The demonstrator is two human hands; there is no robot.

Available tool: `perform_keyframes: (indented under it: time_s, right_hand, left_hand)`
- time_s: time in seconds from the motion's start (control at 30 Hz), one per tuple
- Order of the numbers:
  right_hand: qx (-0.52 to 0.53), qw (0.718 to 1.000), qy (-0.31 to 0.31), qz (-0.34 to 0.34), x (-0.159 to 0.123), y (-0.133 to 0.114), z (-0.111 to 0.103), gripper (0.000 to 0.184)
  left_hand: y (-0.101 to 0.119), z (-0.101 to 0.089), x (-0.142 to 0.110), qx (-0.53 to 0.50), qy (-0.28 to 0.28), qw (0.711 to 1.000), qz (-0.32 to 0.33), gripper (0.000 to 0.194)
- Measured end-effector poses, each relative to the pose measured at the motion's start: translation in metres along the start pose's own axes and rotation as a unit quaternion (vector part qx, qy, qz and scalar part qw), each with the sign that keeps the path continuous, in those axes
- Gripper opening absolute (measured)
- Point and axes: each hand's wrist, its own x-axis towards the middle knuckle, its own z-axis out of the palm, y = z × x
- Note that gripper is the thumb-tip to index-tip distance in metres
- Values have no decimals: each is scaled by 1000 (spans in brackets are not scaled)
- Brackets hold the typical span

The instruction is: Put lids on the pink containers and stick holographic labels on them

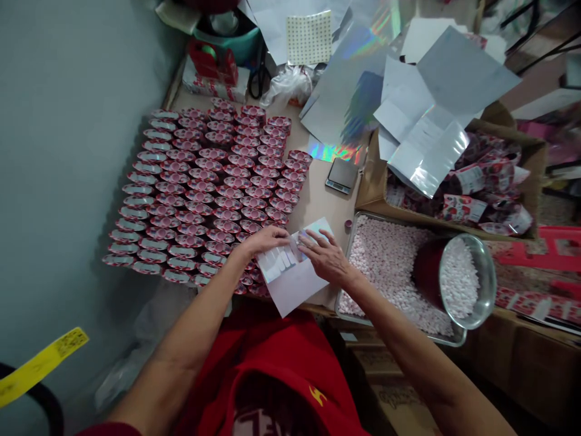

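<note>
A shiny sticker sheet [290, 278] with white strips lies at the table's near edge. My left hand [263, 239] rests on its upper left corner, fingers bent and pressed down on it. My right hand [324, 257] lies over the sheet's right side, its fingers pinched at a white strip near the middle. Many red and white filled pouches [204, 188] stand in tight rows just left of the sheet, some touching it.
A metal tray [347, 242] of small pink candies sits to the right, with a glass bowl [476, 272] of candies tilted in it. A cardboard box [535, 151] of flat pouches is behind. A small scale [341, 175], holographic sheets [354, 91] and scissors [258, 75] lie further back.
</note>
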Motion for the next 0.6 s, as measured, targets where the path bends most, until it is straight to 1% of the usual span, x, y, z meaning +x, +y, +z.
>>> perform_keyframes:
  time_s: [0.1, 0.27, 0.4, 0.6]
  right_hand:
    - [2, 1000, -13, 13, 0, 2, -4, 44]
    - [14, 999, -33, 23, 7, 4, -7, 35]
    - [12, 999, -16, 28, 10, 0, -5, 27]
    - [34, 998, 9, 56, 10, -6, 3, 24]
  left_hand:
    - [3, 2, -1, 13, -19, 1000, -2, 37]
    - [8, 3, -1, -2, -14, 1000, -5, 35]
    - [11, 3, 2, 1, -26, 999, -19, 33]
    - [8, 2, 4, 0, -26, 1000, -11, 33]
